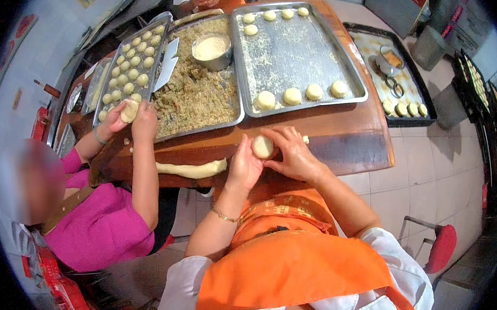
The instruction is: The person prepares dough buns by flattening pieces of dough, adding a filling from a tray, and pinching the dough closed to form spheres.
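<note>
A round, pale dough cake (pixel 262 146) sits between my two hands, just off the table's front edge. My left hand (pixel 246 164) cups it from the left, with the fingers curled against its side. From the right, my right hand (pixel 294 154) closes around it, thumb below and fingers bent over the top. Beyond my hands stands a metal tray (pixel 287 54) dusted with light crumbs, with dough cakes along its far and near ends. A long roll of dough (pixel 195 169) lies on the table to the left of my hands.
A tray of crumbly brown filling (pixel 198 95) holds a metal bowl of pale crumbs (pixel 211 48). Further left, dough balls fill another tray (pixel 158 52). A co-worker in pink (pixel 104 228) shapes dough beside me; another person stands opposite. A black tray (pixel 413 121) lies right of the wooden table (pixel 352 148).
</note>
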Demonstrator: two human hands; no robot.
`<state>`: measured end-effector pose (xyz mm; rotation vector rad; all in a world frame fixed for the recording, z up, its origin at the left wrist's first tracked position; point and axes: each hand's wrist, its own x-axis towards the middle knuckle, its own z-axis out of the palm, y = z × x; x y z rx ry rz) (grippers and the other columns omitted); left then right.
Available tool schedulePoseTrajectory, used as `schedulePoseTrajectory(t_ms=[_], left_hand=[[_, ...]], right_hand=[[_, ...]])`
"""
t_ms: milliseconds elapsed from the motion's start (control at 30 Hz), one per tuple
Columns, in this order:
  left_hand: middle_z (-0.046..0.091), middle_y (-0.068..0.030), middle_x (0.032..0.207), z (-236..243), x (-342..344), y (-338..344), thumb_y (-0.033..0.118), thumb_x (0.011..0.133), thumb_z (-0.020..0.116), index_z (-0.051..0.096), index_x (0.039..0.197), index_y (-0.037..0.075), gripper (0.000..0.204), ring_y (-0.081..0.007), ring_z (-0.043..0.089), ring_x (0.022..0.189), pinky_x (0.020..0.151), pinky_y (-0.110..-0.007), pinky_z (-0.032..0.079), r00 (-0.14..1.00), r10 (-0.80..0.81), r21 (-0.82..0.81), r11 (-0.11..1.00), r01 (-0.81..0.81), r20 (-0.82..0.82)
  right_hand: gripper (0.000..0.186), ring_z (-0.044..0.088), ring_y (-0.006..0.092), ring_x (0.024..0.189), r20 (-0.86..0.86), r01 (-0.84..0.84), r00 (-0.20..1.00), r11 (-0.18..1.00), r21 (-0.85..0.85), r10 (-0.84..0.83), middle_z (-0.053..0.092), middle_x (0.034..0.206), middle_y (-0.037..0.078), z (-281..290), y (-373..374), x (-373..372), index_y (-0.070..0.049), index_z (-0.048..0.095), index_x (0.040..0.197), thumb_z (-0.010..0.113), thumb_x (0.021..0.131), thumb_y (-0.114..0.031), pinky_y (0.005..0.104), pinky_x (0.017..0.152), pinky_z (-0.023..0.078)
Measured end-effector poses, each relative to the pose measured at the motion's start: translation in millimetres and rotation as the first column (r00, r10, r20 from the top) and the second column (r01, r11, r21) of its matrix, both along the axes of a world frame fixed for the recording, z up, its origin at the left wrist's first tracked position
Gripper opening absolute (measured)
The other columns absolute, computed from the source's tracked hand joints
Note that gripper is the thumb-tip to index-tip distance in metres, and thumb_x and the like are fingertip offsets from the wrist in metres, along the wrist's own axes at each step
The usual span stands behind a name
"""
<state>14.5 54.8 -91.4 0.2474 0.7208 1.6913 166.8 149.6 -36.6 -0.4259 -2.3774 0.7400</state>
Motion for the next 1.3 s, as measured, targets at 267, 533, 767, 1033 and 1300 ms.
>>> schedulePoseTrajectory(t_ms=[267,533,767,1033,1300], left_hand=[[0.051,-0.0155,0.144,25.6,-4.8,-9.5,0.05,0.107,0.036,0.04,0.144,-0.001,0.063,-0.0263,0.047,0.135,0.11,-0.042,0.041,0.956,0.073,-0.081,0.992,-0.1,-0.285],[0.067,-0.0162,0.121,32.7,-29.6,-71.8,0.036,0.108,0.041,0.054,0.132,0.0,0.045,-0.0259,0.066,0.111,0.097,-0.037,0.05,0.866,0.238,-0.03,0.96,-0.279,-0.44],[0.068,-0.0145,0.11,23.9,-42.9,-115.2,0.036,0.108,0.043,0.057,0.125,0.0,0.043,-0.0233,0.067,0.1,0.09,-0.035,0.05,0.812,0.344,-0.056,0.907,-0.417,-0.472],[0.067,-0.0107,0.11,8.7,-67.8,-134.8,0.023,0.108,0.045,0.058,0.123,0.0,0.031,-0.0192,0.063,0.101,0.089,-0.033,0.049,0.52,0.342,-0.039,0.807,-0.589,-0.782],[0.051,-0.0176,0.14,-20.2,-131.5,-163.6,-0.014,0.087,0.043,0.058,0.132,0.001,0.05,-0.0364,0.046,0.131,0.111,-0.044,0.036,-0.301,-0.155,0.1,0.721,-0.685,-0.941]], right_hand=[[0.056,0.057,0.0406,0.112,0.006,-0.003,1.0,1.0,-0.018,0.003,0.062,0.119,0.02,1.3,47.9,-43.8,-0.003,0.061,0.124,0.08,0.073,-0.016,0.0483,0.097,0.046],[0.06,0.058,0.0393,0.116,0.242,0.272,0.934,0.962,-0.01,-0.261,0.063,0.12,0.018,-33.1,179.9,-112.1,-0.016,0.06,0.129,0.083,0.074,-0.022,0.0461,0.103,0.046],[0.062,0.055,0.0388,0.12,0.427,0.255,0.874,0.967,0.002,-0.232,0.061,0.12,0.019,-41.0,190.9,-148.3,-0.019,0.061,0.13,0.085,0.073,-0.024,0.0446,0.104,0.046],[0.037,0.065,0.0323,0.103,0.026,0.315,0.949,0.941,-0.122,-0.314,0.067,0.109,0.016,-37.5,188.1,-146.7,-0.013,0.067,0.117,0.076,0.081,-0.017,0.0425,0.091,0.053],[0.021,0.066,0.0328,0.094,0.032,-0.094,0.994,0.984,-0.154,0.1,0.067,0.1,0.018,-8.9,20.0,-133.0,-0.004,0.067,0.109,0.066,0.088,-0.007,0.0414,0.079,0.054]])
